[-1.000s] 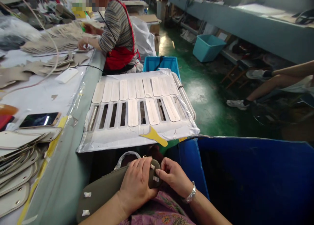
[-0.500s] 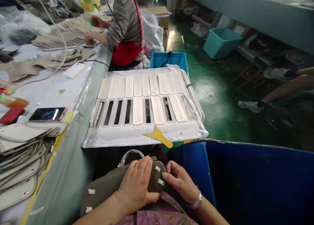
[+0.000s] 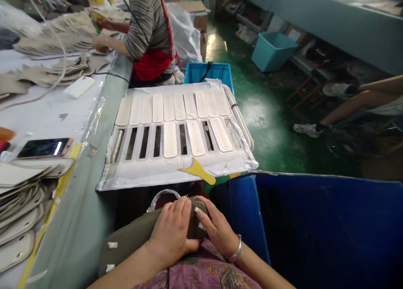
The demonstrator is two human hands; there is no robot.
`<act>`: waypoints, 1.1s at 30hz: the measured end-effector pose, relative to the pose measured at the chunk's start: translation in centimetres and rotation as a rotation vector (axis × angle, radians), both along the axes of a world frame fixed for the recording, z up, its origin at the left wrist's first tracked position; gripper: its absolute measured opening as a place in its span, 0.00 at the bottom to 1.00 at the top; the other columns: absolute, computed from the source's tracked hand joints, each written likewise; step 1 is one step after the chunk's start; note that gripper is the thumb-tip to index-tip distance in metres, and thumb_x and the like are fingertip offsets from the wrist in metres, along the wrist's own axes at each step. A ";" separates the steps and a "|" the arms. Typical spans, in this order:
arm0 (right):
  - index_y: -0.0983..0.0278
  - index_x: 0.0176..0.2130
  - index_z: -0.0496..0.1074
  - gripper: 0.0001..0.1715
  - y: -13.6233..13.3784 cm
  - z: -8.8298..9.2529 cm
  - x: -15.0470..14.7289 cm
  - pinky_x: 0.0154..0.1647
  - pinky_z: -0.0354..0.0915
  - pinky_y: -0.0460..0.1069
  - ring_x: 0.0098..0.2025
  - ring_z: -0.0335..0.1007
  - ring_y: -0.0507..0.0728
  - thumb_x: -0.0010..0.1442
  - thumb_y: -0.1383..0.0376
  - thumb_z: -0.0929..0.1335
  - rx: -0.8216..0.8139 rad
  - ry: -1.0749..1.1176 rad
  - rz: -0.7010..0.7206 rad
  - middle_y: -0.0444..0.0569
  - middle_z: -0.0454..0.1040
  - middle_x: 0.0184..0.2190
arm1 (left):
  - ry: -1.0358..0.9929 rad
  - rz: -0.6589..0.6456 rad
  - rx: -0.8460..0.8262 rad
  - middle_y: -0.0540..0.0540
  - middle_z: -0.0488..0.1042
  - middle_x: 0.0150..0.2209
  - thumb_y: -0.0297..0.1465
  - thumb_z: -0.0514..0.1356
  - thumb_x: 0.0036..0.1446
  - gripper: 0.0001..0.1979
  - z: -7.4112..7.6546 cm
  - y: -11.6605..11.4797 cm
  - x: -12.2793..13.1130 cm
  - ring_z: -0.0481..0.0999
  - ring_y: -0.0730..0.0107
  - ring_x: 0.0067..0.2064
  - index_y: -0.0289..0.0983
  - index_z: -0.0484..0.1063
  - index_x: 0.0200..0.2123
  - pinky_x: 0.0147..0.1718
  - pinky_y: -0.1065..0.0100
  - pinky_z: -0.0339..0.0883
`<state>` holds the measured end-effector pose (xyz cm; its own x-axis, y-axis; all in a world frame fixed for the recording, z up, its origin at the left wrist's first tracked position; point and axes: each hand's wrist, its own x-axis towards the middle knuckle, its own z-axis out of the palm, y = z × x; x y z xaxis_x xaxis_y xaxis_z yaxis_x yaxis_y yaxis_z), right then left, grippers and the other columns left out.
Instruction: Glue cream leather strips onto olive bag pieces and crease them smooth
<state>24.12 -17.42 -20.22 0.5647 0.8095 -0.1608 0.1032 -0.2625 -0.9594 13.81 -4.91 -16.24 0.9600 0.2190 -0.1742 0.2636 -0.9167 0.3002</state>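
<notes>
An olive-grey handbag (image 3: 135, 235) lies across my lap with a wrapped handle (image 3: 153, 200) arching up behind it. Small white tabs (image 3: 112, 245) stick out from its upward-facing side. My left hand (image 3: 171, 226) lies over the bag near its right end, fingers over the far edge and thumb along the near side. Around the rounded right end curls my right hand (image 3: 217, 227), its thumb by one white tab and its fingers at the far edge. A bracelet (image 3: 237, 249) circles the right wrist.
Ahead, a white-covered rack (image 3: 132, 171) carries pale oblong pieces (image 3: 170, 140) and a yellow scraper-like tool (image 3: 201, 172). At left, a worktable (image 3: 47, 108) holds a phone (image 3: 45, 148) and stacked panels (image 3: 19, 226). A blue bin (image 3: 247, 209) stands at right. A co-worker (image 3: 151, 37) works beyond.
My right hand has gone from pinched fingers beside the bag's end to lying over that end, covering part of the white tabs. The view has shifted slightly right.
</notes>
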 end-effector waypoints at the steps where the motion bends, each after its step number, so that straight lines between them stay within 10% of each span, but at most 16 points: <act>1: 0.60 0.54 0.60 0.21 0.1 -0.2 -0.3 0.56 0.57 0.54 0.53 0.61 0.56 0.62 0.59 0.60 -0.008 0.038 0.008 0.51 0.65 0.52 | 0.007 0.003 -0.008 0.33 0.65 0.51 0.40 0.63 0.38 0.37 0.0 0.0 0.1 0.65 0.49 0.50 0.29 0.60 0.51 0.49 0.53 0.59; 8: 0.60 0.55 0.60 0.24 0.7 -0.6 -0.9 0.60 0.52 0.56 0.57 0.58 0.58 0.62 0.55 0.58 -0.017 0.073 0.050 0.51 0.63 0.55 | -0.036 0.032 -0.093 0.32 0.65 0.51 0.51 0.65 0.36 0.46 0.6 0.2 -0.3 0.64 0.47 0.52 0.27 0.58 0.53 0.52 0.51 0.56; 12: 0.58 0.57 0.58 0.28 0.7 -1.0 -0.4 0.61 0.48 0.57 0.60 0.53 0.60 0.60 0.51 0.59 -0.141 0.022 0.105 0.50 0.60 0.58 | -0.237 0.029 -0.191 0.35 0.57 0.59 0.55 0.58 0.44 0.48 2.4 3.2 -5.1 0.54 0.52 0.60 0.32 0.48 0.60 0.60 0.51 0.43; 19: 0.59 0.62 0.47 0.36 3.9 2.4 -2.3 0.59 0.52 0.62 0.61 0.49 0.63 0.59 0.53 0.60 -0.085 -0.802 0.198 0.52 0.53 0.61 | -0.403 0.876 -0.491 0.40 0.64 0.51 0.40 0.60 0.51 0.25 1.4 7.7 -19.4 0.65 0.56 0.52 0.40 0.60 0.51 0.49 0.55 0.63; 26: 0.58 0.61 0.51 0.38 12.1 4.7 -9.8 0.59 0.50 0.61 0.61 0.48 0.63 0.56 0.52 0.65 0.118 -1.229 0.891 0.50 0.52 0.62 | -0.556 0.752 -1.084 0.43 0.63 0.55 0.39 0.59 0.54 0.26 -1.7 7.6 -19.7 0.64 0.59 0.54 0.39 0.60 0.55 0.53 0.61 0.60; 33: 0.58 0.62 0.50 0.38 12.8 4.0 -10.8 0.57 0.49 0.60 0.61 0.48 0.63 0.57 0.52 0.63 0.062 -1.282 0.980 0.49 0.51 0.62 | -0.537 0.736 -1.156 0.45 0.66 0.53 0.30 0.57 0.54 0.21 -1.7 8.8 -19.5 0.65 0.63 0.54 0.38 0.63 0.53 0.54 0.64 0.58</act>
<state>13.34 -4.63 -16.26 -0.4166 0.9086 0.0304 0.9008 0.4171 -0.1205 -5.68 3.91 -17.99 0.7008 0.6662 -0.2550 0.1765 0.1844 0.9669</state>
